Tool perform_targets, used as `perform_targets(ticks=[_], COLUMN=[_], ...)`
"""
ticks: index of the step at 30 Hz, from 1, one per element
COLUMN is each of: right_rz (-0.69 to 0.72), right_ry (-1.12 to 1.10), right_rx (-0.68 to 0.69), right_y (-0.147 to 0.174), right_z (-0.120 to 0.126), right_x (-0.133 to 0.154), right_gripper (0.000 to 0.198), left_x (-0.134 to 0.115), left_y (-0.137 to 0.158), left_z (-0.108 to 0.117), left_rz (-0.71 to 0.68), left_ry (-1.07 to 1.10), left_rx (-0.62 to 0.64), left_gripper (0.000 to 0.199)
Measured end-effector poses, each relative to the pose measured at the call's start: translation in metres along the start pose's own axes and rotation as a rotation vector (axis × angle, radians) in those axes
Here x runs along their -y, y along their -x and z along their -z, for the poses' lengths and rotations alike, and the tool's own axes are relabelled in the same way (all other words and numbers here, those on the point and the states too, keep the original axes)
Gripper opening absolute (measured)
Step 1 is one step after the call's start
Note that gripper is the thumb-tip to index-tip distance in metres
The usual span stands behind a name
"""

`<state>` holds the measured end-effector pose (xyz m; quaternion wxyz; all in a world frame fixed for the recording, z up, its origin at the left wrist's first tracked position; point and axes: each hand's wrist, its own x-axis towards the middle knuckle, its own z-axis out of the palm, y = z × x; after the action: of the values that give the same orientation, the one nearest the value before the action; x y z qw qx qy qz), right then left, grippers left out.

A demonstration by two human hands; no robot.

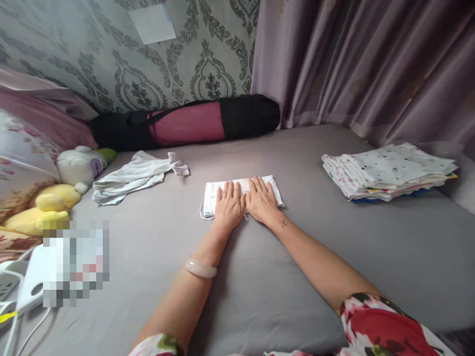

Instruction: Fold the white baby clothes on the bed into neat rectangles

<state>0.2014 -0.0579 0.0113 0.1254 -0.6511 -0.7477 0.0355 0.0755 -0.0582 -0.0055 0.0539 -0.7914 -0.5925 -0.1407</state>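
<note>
A folded white cloth with a faint print (211,197) lies flat on the grey sheet in front of me, a white string sticking out at its near left corner. On its left half rests my left hand (230,205), palm down with the fingers stretched out. My right hand (261,200) presses flat on the right half, fingers extended, its thumb close to the other thumb. Neither hand grips anything. The middle of the cloth is hidden under both hands.
Right of me stands a stack of folded printed cloths (389,170). A crumpled white garment (139,175) lies to the left, near plush toys (55,200). Along the wall is a long black and maroon bag (189,121). A white device with cables (37,277) sits at near left.
</note>
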Motion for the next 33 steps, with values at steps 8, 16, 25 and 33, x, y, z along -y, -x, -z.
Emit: perform_targets(ticks=[8, 16, 25, 33], right_rz=[-0.050, -0.105, -0.139, -0.173], right_ry=[0.071, 0.052, 0.038, -0.038], right_rx=[-0.050, 0.092, 0.087, 0.103], right_y=[-0.005, -0.007, -0.006, -0.008], right_z=[0.006, 0.003, 0.009, 0.008], right_x=[-0.013, -0.017, -0.019, -0.019], right_gripper=[0.055, 0.059, 0.061, 0.059], left_x=[0.008, 0.009, 0.020, 0.035], left_y=[0.000, 0.000, 0.001, -0.001], left_z=[0.011, 0.007, 0.012, 0.006], left_rz=[0.067, 0.137, 0.224, 0.271], left_ry=[-0.004, -0.014, 0.031, 0.059], left_rx=[-0.092, 0.050, -0.094, -0.082], left_gripper=[0.054, 0.056, 0.051, 0.042])
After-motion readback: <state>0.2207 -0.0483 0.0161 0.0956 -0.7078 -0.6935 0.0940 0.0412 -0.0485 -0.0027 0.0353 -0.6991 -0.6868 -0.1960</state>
